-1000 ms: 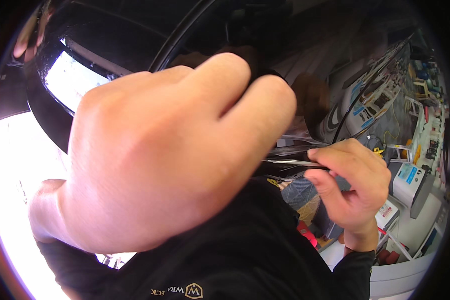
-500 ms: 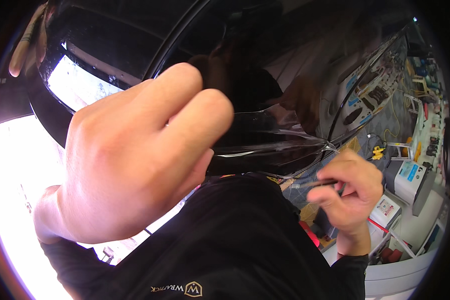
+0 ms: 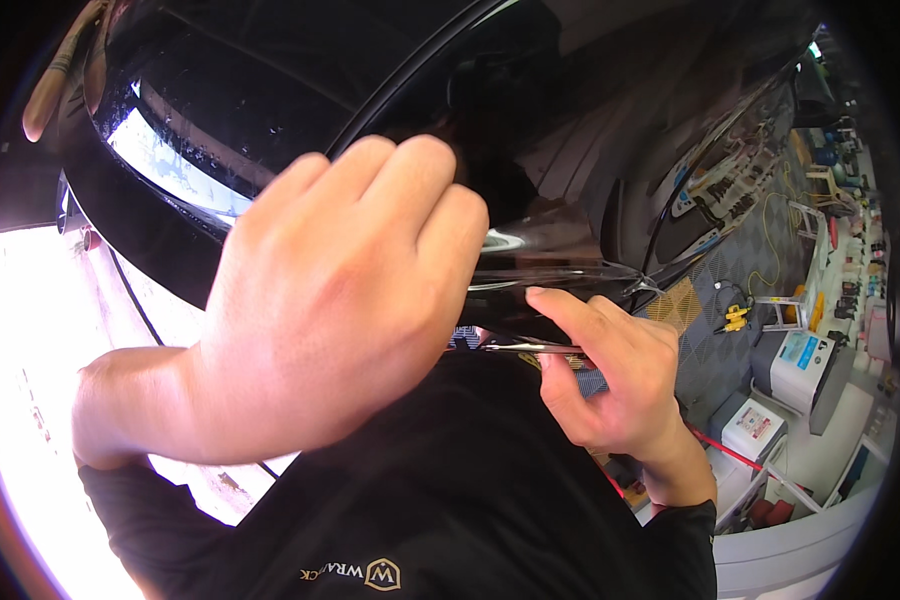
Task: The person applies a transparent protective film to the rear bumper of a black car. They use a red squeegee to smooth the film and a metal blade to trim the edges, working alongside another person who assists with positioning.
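Observation:
A glossy black car panel point(image 3: 540, 130) curves in front of me. Clear film point(image 3: 610, 275) runs along its lower edge in stretched folds, bunching to a crease at the right. My left hand point(image 3: 340, 280) is closed in front of the panel, back of the hand toward me. The folds lead in behind its fingers, which appear to grip the film; the fingertips are hidden. Just below the film, my right hand point(image 3: 620, 370) pinches a slim, pointed metal blade point(image 3: 530, 348) between thumb and fingers, its tip pointing left. The right index finger stretches up close to the film.
A dark seam point(image 3: 400, 75) crosses the panel. Far left, what looks like another person's forearm point(image 3: 55, 85) reaches along the car. On the right stand a white and grey box-shaped machine point(image 3: 800, 360), a white box point(image 3: 753, 427) and a small stepladder point(image 3: 785, 310); a yellow tool point(image 3: 735, 318) lies on the floor.
My right hand has moved left and up with the blade, toward the left hand. The left hand has shifted right and turned, showing more knuckles. The view has moved slightly.

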{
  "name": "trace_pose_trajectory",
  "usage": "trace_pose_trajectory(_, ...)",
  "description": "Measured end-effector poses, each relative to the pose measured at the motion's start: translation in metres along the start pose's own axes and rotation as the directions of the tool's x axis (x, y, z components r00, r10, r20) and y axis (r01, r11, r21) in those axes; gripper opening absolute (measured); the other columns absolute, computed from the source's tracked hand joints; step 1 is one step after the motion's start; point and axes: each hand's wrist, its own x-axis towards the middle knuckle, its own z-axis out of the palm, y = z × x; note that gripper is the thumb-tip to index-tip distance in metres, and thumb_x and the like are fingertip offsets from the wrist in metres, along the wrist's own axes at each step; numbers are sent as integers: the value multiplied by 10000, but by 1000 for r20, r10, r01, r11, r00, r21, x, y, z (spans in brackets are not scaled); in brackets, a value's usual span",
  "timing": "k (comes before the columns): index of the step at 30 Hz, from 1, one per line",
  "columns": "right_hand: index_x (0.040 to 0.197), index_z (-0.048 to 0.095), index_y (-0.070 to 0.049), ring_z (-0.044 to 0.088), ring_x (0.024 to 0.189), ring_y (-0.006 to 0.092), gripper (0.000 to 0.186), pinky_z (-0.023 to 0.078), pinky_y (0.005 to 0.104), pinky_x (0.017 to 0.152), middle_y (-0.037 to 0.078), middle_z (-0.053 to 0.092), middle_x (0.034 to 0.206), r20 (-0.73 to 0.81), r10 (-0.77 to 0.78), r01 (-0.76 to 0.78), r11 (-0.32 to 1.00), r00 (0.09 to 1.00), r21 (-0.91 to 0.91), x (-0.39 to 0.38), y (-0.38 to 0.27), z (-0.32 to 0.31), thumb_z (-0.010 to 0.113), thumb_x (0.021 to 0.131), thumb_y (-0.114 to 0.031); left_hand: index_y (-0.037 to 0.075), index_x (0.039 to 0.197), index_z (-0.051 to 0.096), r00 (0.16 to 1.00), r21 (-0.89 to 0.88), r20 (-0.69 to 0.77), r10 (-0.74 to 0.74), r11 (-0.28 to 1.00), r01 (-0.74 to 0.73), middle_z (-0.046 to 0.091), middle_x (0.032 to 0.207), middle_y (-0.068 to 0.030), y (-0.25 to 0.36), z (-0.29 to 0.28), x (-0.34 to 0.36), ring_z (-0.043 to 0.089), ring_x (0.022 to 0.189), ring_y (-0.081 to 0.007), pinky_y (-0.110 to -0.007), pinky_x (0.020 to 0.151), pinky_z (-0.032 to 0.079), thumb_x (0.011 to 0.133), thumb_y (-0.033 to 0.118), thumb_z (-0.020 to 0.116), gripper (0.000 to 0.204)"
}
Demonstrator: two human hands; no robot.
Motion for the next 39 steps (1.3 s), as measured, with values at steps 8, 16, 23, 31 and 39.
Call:
trace_pose_trajectory(8, 1302, 718, -11, 665, 583, 184, 545, 516, 323, 539, 30, 648, 755, 8, -31, 30, 995, 999, 92, 12, -15, 19, 734, 758, -5, 21, 918, 666, 989, 13, -72, 130, 991, -130, 574, 837, -79, -8, 2, 2, 585, 719, -244, -374, 617, 443, 747, 20, 819, 229)
trace_pose_trajectory(16, 1373, 669, 42, 709, 603, 193, 618, 549, 315, 554, 70, 726, 856, -18, -22, 25, 989, 1000, 143, 20, -31, 41, 726, 760, -6, 27, 976, 689, 983, -153, 11, 182, 972, -178, 618, 862, -85, -24, -5, 8, 615, 736, -256, -374, 631, 462, 707, -2, 843, 311)
trace_pose_trajectory(23, 1355, 674, 72, 746, 624, 216, 618, 559, 309, 565, 154, 794, 978, 43, -18, 12, 991, 999, 130, 30, -45, 48, 743, 743, 14, 17, 978, 749, 1000, -240, -3, 9, 971, -10, 656, 913, -101, -42, -45, -15, 676, 765, -228, -312, 595, 498, 761, -145, 827, 282)
trace_pose_trajectory(31, 1426, 624, 43, 717, 597, 204, 680, 549, 316, 539, 100, 789, 942, 120, -5, -10, 992, 993, 124, 35, -57, 61, 740, 758, -8, 79, 1050, 829, 986, -98, 111, -124, 986, 135, 598, 917, -74, -40, -46, -61, 621, 830, -230, -334, 636, 472, 683, -189, 734, 465)
trace_pose_trajectory(39, 1371, 643, 65, 626, 558, 146, 571, 441, 293, 446, 16, 587, 716, 72, -69, 71, 997, 995, -32, 29, -63, 81, 727, 856, -169, 85, 1072, 816, 987, -276, 151, 56, 961, -12, 583, 937, -86, -23, -42, -16, 607, 843, -241, -350, 678, 464, 627, -122, 723, 500)
